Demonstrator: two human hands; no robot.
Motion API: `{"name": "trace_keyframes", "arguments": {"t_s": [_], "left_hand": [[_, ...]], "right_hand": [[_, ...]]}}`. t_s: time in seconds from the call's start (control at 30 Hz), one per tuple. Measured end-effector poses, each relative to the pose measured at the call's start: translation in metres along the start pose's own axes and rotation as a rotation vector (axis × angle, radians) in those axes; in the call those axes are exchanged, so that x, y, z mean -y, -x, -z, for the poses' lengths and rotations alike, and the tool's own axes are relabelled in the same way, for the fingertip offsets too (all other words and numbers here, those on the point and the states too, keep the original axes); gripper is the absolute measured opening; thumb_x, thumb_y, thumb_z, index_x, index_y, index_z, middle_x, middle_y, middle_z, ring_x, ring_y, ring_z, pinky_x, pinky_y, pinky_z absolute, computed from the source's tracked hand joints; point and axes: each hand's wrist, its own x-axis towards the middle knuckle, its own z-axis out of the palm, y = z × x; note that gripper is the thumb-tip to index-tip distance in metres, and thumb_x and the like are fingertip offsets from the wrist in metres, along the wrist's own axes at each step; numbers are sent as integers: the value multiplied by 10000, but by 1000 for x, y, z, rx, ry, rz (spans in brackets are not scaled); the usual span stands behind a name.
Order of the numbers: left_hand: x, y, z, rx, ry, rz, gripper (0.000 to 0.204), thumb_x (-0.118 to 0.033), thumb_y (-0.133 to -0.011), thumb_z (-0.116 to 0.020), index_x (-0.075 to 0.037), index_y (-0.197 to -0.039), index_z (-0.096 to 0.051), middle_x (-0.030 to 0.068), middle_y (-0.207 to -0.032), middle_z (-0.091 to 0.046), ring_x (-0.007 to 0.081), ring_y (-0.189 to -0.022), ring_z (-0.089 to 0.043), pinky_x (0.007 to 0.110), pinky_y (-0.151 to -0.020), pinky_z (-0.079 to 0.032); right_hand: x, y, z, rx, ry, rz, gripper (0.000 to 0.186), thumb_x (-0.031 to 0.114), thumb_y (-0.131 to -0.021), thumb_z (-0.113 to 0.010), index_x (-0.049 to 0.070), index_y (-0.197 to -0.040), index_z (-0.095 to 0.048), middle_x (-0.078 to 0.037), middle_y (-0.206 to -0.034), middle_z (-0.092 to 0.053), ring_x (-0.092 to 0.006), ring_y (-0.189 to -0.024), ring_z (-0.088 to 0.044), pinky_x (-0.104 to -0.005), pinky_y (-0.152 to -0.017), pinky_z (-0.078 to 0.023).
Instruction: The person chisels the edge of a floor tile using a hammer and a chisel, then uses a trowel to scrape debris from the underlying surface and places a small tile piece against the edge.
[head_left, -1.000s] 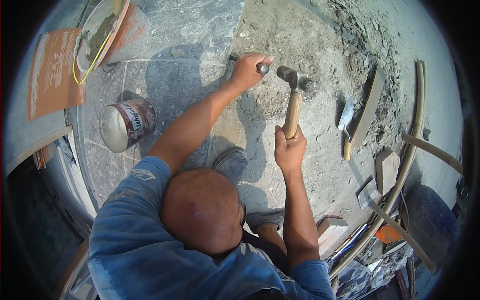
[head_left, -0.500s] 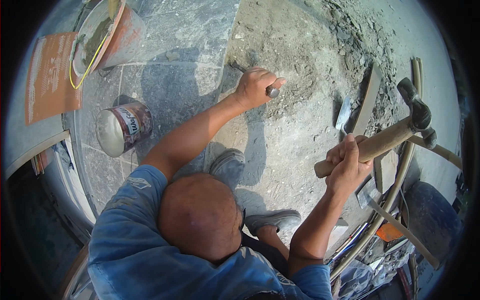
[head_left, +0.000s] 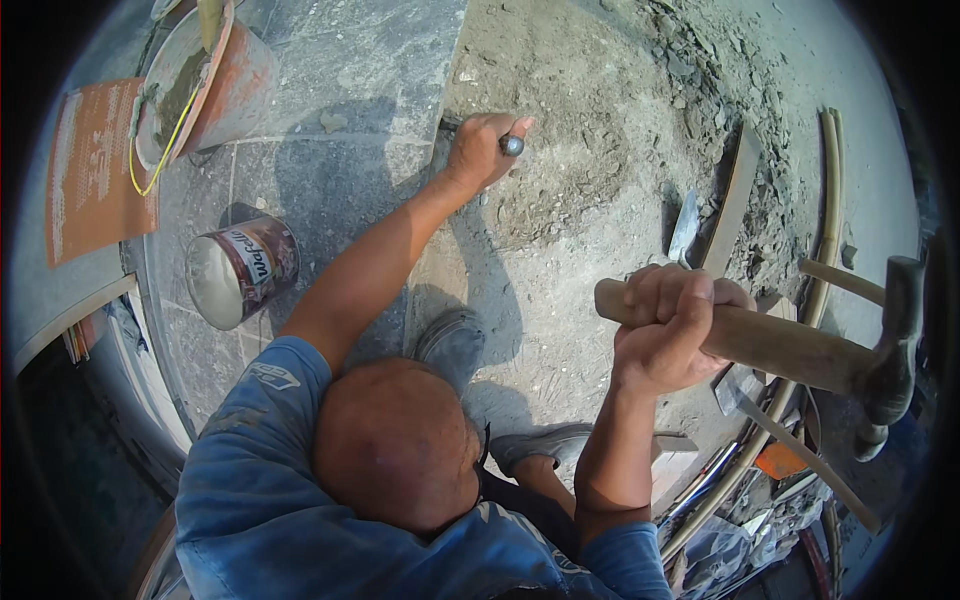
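Observation:
My left hand (head_left: 478, 156) is wrapped round a metal chisel (head_left: 512, 146), whose rounded struck end sticks out past the thumb. The chisel's other end points left to the edge of the grey floor tiles (head_left: 350, 190), mostly hidden behind the hand. Raised off to the right, my right hand (head_left: 662, 335) grips a hammer (head_left: 790, 348) by its thick wooden handle. Its dark metal head is at the far right, well apart from the chisel. Rough, dusty ground (head_left: 560, 290) lies below both hands.
On the tiles at left stand a printed tin (head_left: 245, 270) and a mortar-stained bucket (head_left: 228, 85). A pointed trowel (head_left: 685, 228) lies beside a wooden plank (head_left: 733, 195) and rubble (head_left: 700, 110). A long-handled tool (head_left: 800, 450) and bent poles (head_left: 830, 210) are at right.
My left hand and the chisel have shifted left and slightly farther away. My right hand has lifted the hammer toward the camera, its head swinging outward to the right.

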Motion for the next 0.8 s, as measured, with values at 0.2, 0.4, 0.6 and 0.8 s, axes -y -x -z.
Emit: {"name": "trace_keyframes", "arguments": {"t_s": [0.2, 0.4, 0.6, 0.8], "left_hand": [[5, 7, -5, 24, 74, -53, 294, -158, -879, -657, -15, -651, -537, 174, -616, -552, 380, -615, -569, 473, -585, -436], [12, 6, 10, -28, 67, -19, 378, -224, -924, -620, -7, -636, -505, 168, -571, -501, 362, -577, -535, 466, -583, -426], [4, 8, 16, -49, 171, -27, 381, -214, -934, -618, -8, -642, -483, 162, -579, -481, 347, -538, -493, 445, -541, -400], [7, 24, 25, -111, 167, -105, 384, -190, -919, -633, -32, -618, -455, 111, -537, -409, 297, -488, -442, 411, -509, -379]], "right_hand": [[-92, 52, 44, 420, 808, -628, 135, 77, -862, -621, -42, -847, -560, -170, -643, -580, -247, -599, -599, -366, -589, -468], [1, 7, -8, 56, -52, -69, 138, 30, -911, -534, 52, -900, -398, -68, -560, -475, -106, -418, -384, -255, -352, -337], [-101, 80, 34, 466, 733, -563, 146, 92, -872, -608, -29, -825, -541, -187, -603, -537, -230, -554, -571, -388, -551, -459], [-80, 71, 61, 314, 689, -537, 156, 90, -875, -626, -16, -798, -542, -88, -583, -530, -176, -545, -529, -340, -531, -442]]}}
